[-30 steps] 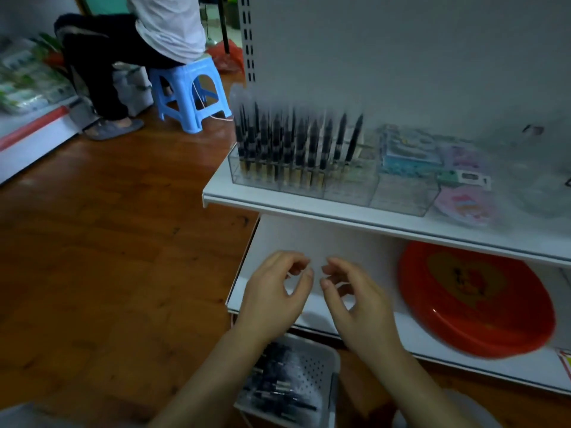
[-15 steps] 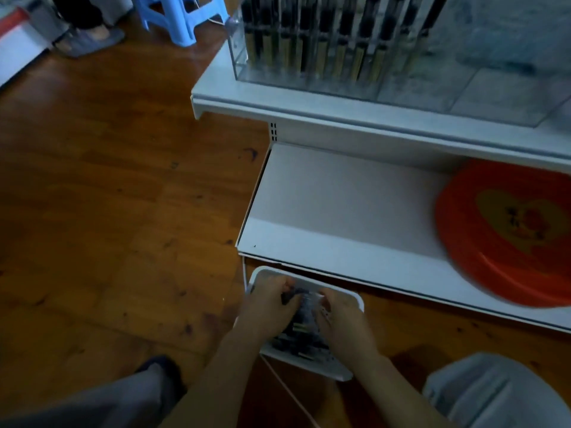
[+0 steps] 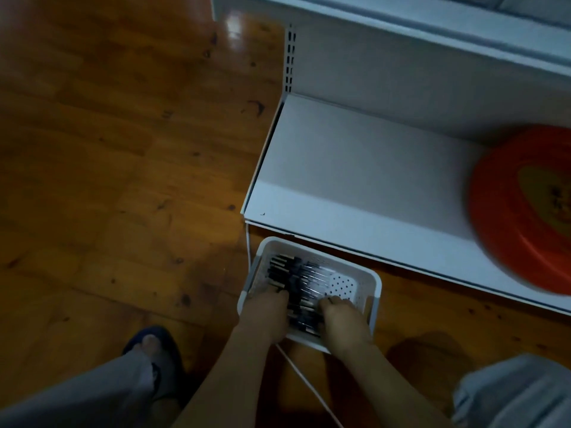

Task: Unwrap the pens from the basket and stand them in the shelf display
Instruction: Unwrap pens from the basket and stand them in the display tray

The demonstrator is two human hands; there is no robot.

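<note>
- Left hand: down inside the white basket, fingers curled onto the left end of the pile of wrapped pens; whether the grip has closed on any pen cannot be told, the fingertips being hidden.
- Right hand: in the same basket, knuckles up, fingers bent onto the right side of the pile; grip likewise cannot be told.
- Pens: dark barrels in clear wrap, lying flat, side by side, across the basket's left and middle; the perforated bottom shows bare at the right.
- Basket: on the wooden floor, just before the lower shelf.
- Red tray: on that shelf, at the right.
- Change from half a second back: both hands sit nearer the basket's near edge and more pens lie uncovered; the upper display has left the view.
</note>
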